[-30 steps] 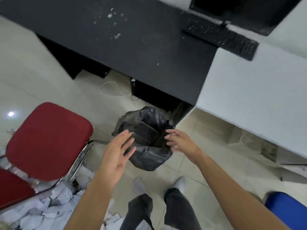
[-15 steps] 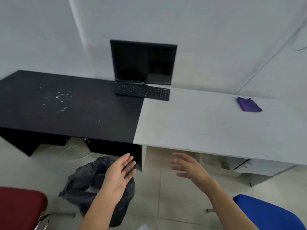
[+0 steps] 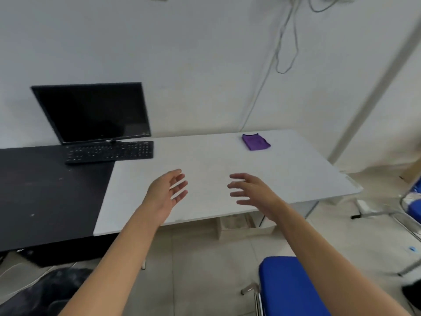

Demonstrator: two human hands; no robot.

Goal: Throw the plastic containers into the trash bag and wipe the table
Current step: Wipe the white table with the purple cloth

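The person stands in front of the white table (image 3: 205, 160) with both arms stretched out over its near edge. The left hand (image 3: 167, 192) and the right hand (image 3: 252, 192) hold nothing. Their fingers are spread and a little bent, the palms face each other, and there is a clear gap between them.

A folded purple cloth (image 3: 255, 142) lies at the far side of the white table, toward its right end and well apart from both hands. To the left, a black table (image 3: 45, 190) stands edge to edge with the white table. A keyboard (image 3: 109, 152) lies across the joint between them, and a dark monitor (image 3: 93, 112) stands just behind it.

The trash bag (image 3: 45, 290) is a dark, blurred shape on the floor (image 3: 200, 270), to the left of the white table and in front of the black one. A blue chair (image 3: 289, 288) stands on the floor in front of the white table, below the right arm. Cables (image 3: 287, 42) hang on the wall behind the white table.
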